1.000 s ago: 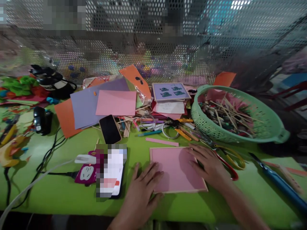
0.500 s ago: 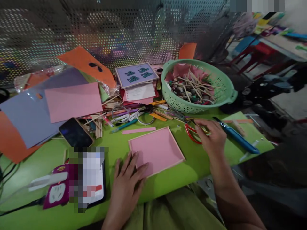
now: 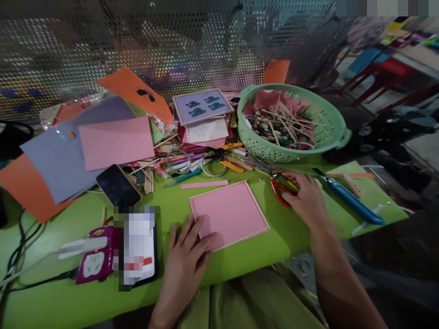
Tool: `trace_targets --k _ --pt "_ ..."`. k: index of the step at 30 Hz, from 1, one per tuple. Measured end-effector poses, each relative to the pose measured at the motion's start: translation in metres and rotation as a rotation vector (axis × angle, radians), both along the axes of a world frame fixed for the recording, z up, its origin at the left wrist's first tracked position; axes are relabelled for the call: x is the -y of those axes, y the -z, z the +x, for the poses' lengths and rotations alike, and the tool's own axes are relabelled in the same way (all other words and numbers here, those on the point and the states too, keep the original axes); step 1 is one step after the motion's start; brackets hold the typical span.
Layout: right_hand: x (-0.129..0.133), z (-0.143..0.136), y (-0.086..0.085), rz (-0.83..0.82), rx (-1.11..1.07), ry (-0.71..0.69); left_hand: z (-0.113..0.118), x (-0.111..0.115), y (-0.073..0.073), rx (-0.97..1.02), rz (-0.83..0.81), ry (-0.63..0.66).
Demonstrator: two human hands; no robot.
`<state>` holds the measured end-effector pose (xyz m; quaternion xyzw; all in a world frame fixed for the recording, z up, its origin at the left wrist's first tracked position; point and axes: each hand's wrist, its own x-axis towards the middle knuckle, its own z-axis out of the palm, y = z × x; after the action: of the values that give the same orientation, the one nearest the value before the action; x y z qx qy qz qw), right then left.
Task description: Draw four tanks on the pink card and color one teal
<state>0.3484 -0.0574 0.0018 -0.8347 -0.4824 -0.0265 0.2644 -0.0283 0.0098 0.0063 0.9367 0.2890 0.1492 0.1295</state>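
Observation:
My left hand point(image 3: 188, 260) lies flat with fingers spread on the lower left corner of a pink card point(image 3: 229, 214). Thin wooden strips edge this card, which rests on the green table. To its right, my right hand point(image 3: 305, 196) has its thumb and fingers closed on the red-and-yellow handles of a pair of scissors point(image 3: 279, 194). The blades point away toward the pile of pens and sticks. Just above the card lies a narrow pink paper strip point(image 3: 204, 184). A blue utility knife point(image 3: 350, 196) sits right of my right hand.
A green plastic basket point(image 3: 334, 123) of sticks and pebbles stands at the back right. Behind the card are a framed purple picture point(image 3: 202, 107) and black-and-orange scissors point(image 3: 231, 155). On the left lie coloured sheets point(image 3: 116, 144), two phones point(image 3: 119, 185) and a purple power strip point(image 3: 98, 253).
The view has swung slightly left, so everything sits further right in the picture. My right fingers have closed further round the scissors' handles. My left hand stays on the card.

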Motion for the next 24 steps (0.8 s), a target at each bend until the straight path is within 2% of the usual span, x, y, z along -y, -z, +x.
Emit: trace_targets --k 5,11,16,24 --pt "0.005 -0.003 0.002 0.026 -0.059 0.074 0.003 0.003 -0.002 0.012 -0.021 -0.021" --pt "0.006 -0.004 0.006 0.149 -0.244 0.043 0.002 0.004 -0.002 0.043 -0.050 -0.017" --pt "0.006 -0.005 0.001 0.159 -0.228 0.050 0.002 0.004 -0.001 0.055 -0.037 -0.016" --pt "0.017 -0.002 0.003 0.161 -0.190 0.043 0.001 0.001 0.002 0.055 0.002 -0.002"
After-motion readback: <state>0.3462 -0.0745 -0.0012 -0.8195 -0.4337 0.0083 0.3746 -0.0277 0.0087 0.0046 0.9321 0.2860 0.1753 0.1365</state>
